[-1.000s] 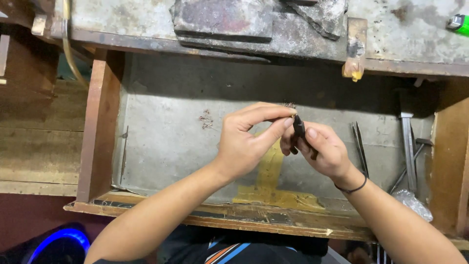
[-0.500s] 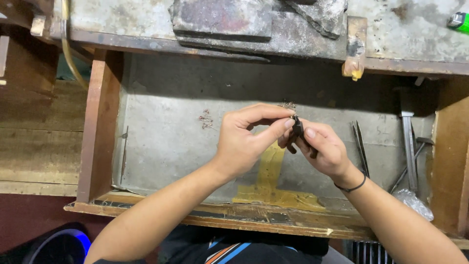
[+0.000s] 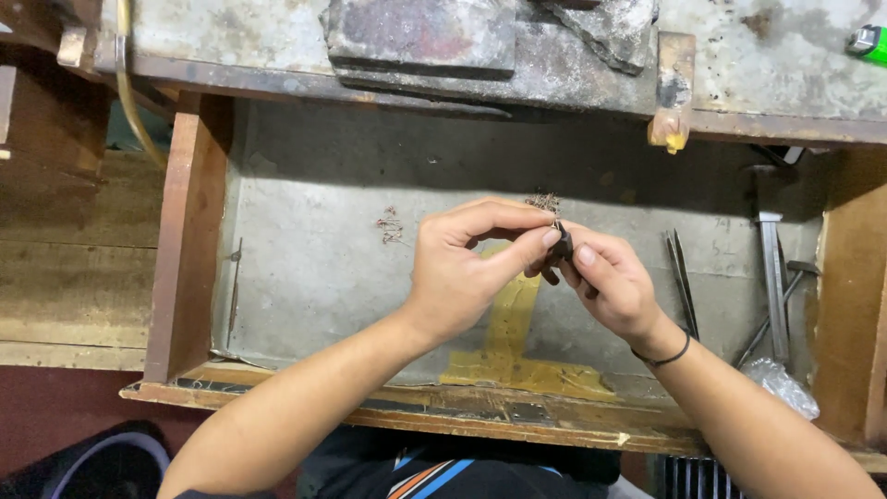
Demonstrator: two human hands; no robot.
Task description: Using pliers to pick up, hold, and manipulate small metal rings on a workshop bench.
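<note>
Both hands met over the middle of the open wooden drawer (image 3: 189, 240), and between them sat a small dark piece (image 3: 563, 244), pinched tight. The left hand (image 3: 467, 268) curled in narrow, thumb and forefinger closed on that piece from its own side; the right hand (image 3: 610, 282) pressed in from the other, thumb tip against it, fingers folded under, a black band (image 3: 667, 356) round its wrist. What the piece was exactly, too small to tell. Just above the fingertips lay a little cluster of fine wire bits (image 3: 543, 200), and off to the left of the left hand another reddish scatter (image 3: 390, 225) on the grey drawer floor. Below the hands ran a strip of yellow tape (image 3: 513, 319), worn and stained. To the right of the right hand, tweezers (image 3: 682, 277) lay close by, then longer metal tools (image 3: 771, 277), and a crumpled clear plastic bag (image 3: 781, 383) near the forearm. Far up at the right, on the bench top, a bright green lighter (image 3: 869, 42) poked in at the edge.
</note>
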